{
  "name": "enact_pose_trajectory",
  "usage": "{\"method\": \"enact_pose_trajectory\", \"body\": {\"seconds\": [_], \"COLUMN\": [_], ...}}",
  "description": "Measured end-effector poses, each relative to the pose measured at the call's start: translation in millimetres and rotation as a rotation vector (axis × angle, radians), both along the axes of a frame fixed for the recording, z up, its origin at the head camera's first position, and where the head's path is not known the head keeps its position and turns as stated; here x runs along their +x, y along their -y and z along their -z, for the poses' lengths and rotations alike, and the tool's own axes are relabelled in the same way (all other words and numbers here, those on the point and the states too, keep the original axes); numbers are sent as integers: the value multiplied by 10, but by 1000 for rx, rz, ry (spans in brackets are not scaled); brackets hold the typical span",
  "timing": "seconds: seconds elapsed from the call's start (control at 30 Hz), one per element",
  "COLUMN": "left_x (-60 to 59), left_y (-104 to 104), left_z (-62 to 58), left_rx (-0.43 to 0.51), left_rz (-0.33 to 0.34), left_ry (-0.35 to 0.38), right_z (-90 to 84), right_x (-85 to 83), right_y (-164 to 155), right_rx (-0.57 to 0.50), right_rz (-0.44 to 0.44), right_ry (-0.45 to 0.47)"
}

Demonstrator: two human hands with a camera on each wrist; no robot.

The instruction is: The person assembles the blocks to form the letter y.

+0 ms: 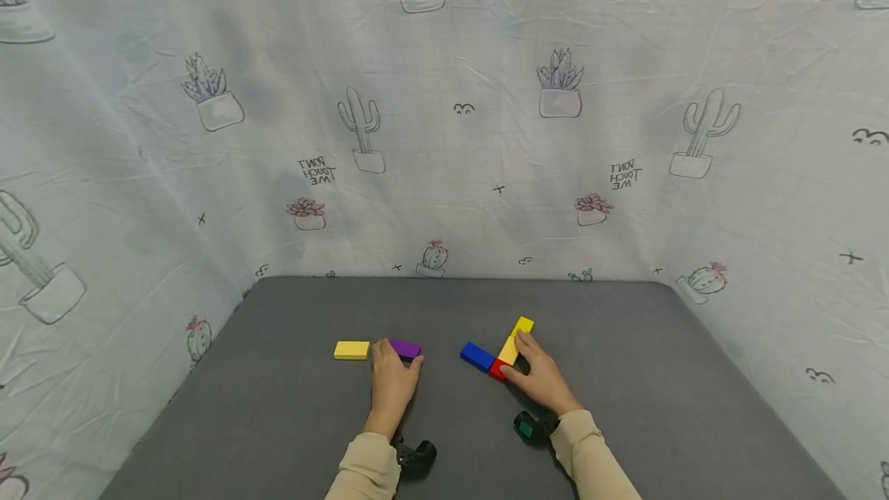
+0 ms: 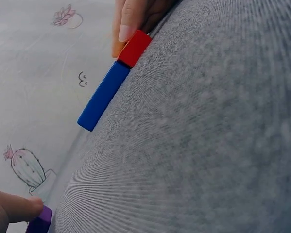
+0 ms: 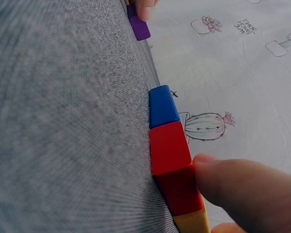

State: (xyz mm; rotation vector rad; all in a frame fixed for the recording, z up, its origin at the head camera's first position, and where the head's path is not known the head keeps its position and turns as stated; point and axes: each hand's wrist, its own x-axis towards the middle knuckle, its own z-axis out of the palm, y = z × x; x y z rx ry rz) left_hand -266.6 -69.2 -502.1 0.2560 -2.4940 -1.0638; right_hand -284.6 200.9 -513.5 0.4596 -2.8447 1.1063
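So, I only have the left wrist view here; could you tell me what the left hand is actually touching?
Observer: The left hand pinches a purple block between thumb and fingers.
Operator: Thank you. Is anything lying beyond that block?
Observer: Yes, a flat yellow block lies on the grey table, on the outer side of the hand.
Operator: And what is the other hand doing by the red block?
Observer: The right hand rests on the red block and a long yellow block; the blue block adjoins the red one.
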Motion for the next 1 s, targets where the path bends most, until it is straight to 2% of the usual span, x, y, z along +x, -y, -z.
{"method": "enact_pose_trajectory", "body": {"seconds": [0.4,0.83,1.0], "left_x": [-49,-22,-7], "left_y": [34,-9,-17], "left_z": [53,-14,-31], "left_rx": [-6,90,89], "left_rz": [15,-16,-15], "left_ry": [77,15,-13], "right_z": [-20,-21,-12], "right_x": [22,2,16], "right_y": [16,-10,-6], "right_rx": [-7,-5,2], "right_rz": [-7,-2,-4], "right_ry": [-28,-17,-11]}}
